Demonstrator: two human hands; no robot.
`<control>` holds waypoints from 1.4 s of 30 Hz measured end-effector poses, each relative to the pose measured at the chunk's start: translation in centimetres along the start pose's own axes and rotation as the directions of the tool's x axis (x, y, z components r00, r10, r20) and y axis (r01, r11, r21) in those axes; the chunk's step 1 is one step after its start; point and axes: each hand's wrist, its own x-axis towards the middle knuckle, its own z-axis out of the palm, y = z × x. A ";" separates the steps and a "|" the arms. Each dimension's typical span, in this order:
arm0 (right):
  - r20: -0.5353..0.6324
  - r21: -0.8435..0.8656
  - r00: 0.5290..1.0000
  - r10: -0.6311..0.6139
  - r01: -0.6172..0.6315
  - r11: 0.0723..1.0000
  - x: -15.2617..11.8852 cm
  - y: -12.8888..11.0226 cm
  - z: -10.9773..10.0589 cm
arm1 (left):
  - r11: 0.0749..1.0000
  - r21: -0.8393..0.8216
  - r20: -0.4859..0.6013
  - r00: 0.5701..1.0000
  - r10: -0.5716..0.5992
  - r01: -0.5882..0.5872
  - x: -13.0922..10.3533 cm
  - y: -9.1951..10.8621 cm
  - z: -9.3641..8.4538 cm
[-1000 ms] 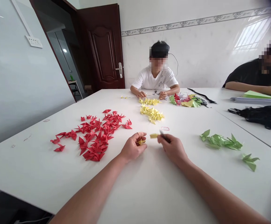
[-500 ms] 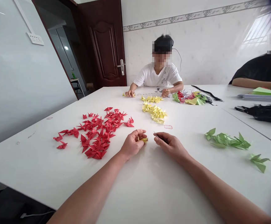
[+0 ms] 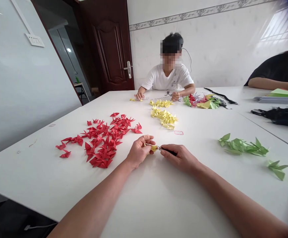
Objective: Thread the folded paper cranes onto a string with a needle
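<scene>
Over the middle of the white table [image 3: 134, 205], my left hand [image 3: 138, 150] pinches a yellow paper crane [image 3: 154, 148], part of it hidden behind the fingers. My right hand [image 3: 180, 157] is closed around a slim tool with a black handle [image 3: 169, 151] and a thin metal tip; its exact kind is hard to make out. The tip meets the right side of the crane, though I cannot tell whether it goes into the paper. A heap of red paper cranes [image 3: 106, 138] lies to the left of my left hand. Green paper cranes [image 3: 245, 146] lie right of my right hand.
Yellow paper cranes [image 3: 164, 116] lie beyond my hands. Across the table sits a person in a white shirt [image 3: 168, 77], near a mixed pile of coloured folded paper [image 3: 203, 101]. At right are a black bundle [image 3: 279, 117], stacked paper [image 3: 280, 96] and another person's arm [image 3: 270, 82].
My right hand has moved left, bringing the tool's tip from a gap away up to the yellow crane. My left hand still holds the crane.
</scene>
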 end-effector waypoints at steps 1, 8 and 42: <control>0.004 0.009 1.000 -0.001 0.001 1.000 0.0 0.0 0.0 | 1.000 0.004 0.007 1.000 0.003 -0.003 0.0 0.0 0.0; 0.038 -0.027 0.999 -0.026 0.027 0.999 0.1 0.4 0.0 | 1.000 -0.014 0.008 1.000 0.004 -0.004 0.1 0.0 -0.2; -0.136 -0.068 0.969 0.206 -0.217 0.974 0.3 2.0 1.3 | 0.887 0.409 0.066 0.976 0.207 -0.215 -0.6 -1.4 0.6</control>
